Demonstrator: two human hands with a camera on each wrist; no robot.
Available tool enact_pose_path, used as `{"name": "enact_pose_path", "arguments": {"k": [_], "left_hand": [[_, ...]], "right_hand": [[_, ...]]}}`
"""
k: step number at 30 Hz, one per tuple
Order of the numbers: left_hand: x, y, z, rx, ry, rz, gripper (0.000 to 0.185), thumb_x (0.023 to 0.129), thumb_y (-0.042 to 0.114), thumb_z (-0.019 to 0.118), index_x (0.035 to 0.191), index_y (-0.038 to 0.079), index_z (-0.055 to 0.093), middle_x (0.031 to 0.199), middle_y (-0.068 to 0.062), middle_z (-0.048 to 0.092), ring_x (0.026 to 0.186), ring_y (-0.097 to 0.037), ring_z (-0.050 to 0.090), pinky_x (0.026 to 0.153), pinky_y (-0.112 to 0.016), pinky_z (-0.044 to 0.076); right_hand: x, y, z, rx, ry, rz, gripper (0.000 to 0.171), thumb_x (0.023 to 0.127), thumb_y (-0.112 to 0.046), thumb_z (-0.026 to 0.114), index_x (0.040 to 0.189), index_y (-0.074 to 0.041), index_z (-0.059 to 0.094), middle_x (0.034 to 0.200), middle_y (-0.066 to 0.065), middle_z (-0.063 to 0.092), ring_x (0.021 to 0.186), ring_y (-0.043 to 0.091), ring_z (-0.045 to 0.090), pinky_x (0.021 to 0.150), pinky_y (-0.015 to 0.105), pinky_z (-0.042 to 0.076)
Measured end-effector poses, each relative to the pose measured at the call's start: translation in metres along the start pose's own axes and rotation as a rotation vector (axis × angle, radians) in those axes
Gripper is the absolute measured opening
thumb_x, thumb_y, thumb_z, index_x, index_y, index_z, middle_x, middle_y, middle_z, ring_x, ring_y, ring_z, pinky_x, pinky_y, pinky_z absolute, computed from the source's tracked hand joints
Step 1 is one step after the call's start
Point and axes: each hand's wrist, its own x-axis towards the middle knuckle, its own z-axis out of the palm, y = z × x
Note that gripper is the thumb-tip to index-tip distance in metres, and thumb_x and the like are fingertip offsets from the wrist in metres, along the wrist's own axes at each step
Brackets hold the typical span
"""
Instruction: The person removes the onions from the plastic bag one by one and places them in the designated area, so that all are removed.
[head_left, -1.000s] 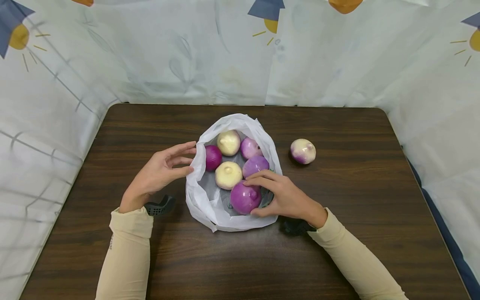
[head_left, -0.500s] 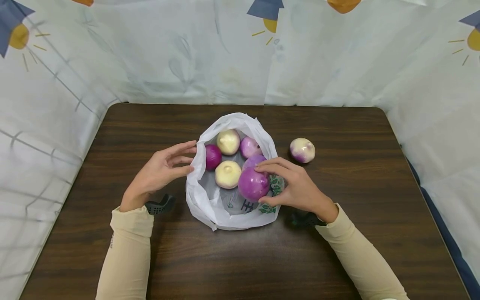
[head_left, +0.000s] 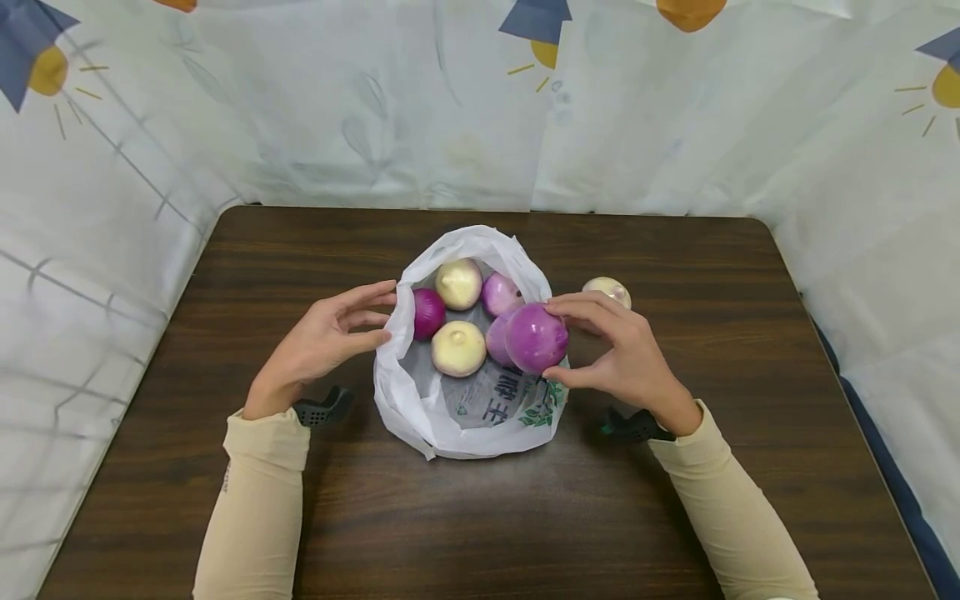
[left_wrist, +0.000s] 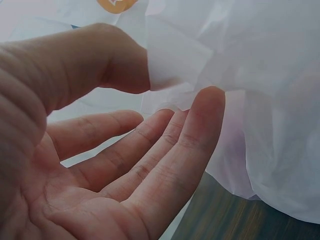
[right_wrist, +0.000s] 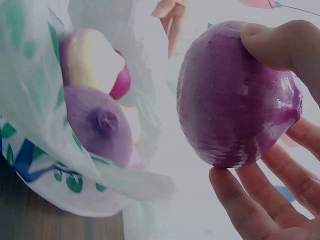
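My right hand pinches a glossy purple onion at the right rim of a white plastic bag. In the right wrist view, the thumb presses one side of the onion and the fingertips the other. My left hand is at the bag's left rim, fingers extended and spread apart from the thumb. In the left wrist view, its thumb tip goes behind the white plastic. Inside the bag lie pale onions, a dark purple onion and lighter purple ones.
Beyond my right hand, a pale onion sits on the dark wooden table, partly hidden by the fingers. Printed white cloth stands behind the table and along both sides. The bag's inner wall carries printed writing and green leaves.
My right hand has lifted the purple onion from the near part of the bag to its right rim, uncovering the print inside. The left hand has stayed in place.
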Motion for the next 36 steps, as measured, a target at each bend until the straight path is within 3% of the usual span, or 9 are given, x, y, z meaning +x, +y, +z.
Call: {"name": "enact_pose_path", "arguments": {"k": [13, 23, 36], "left_hand": [[-0.001, 0.002, 0.000, 0.025, -0.001, -0.003, 0.068, 0.096, 0.004, 0.071, 0.157, 0.007, 0.043, 0.151, -0.022, 0.053, 0.110, 0.005, 0.066, 0.091, -0.013, 0.056], [0.001, 0.000, 0.001, -0.001, -0.010, -0.011, 0.067, 0.095, 0.004, 0.072, 0.157, 0.006, 0.043, 0.150, -0.022, 0.053, 0.109, 0.003, 0.067, 0.090, -0.014, 0.057], [0.001, 0.000, 0.001, 0.011, -0.003, -0.016, 0.068, 0.095, 0.004, 0.072, 0.157, 0.007, 0.043, 0.149, -0.021, 0.053, 0.109, 0.004, 0.067, 0.089, -0.014, 0.057]], "right_hand": [[-0.004, 0.011, -0.031, 0.103, 0.143, 0.111, 0.085, 0.050, 0.020, 0.094, 0.129, 0.001, 0.068, 0.127, 0.017, 0.066, 0.120, 0.009, 0.066, 0.099, 0.022, 0.057], [-0.014, 0.018, -0.050, 0.079, 0.263, 0.142, 0.085, 0.049, 0.027, 0.090, 0.128, 0.004, 0.068, 0.129, 0.012, 0.068, 0.119, 0.018, 0.067, 0.097, 0.021, 0.058], [-0.027, 0.044, -0.069, 0.089, 0.357, 0.225, 0.079, 0.054, 0.031, 0.085, 0.127, 0.009, 0.066, 0.124, 0.004, 0.068, 0.115, 0.013, 0.067, 0.098, 0.019, 0.057]]}}
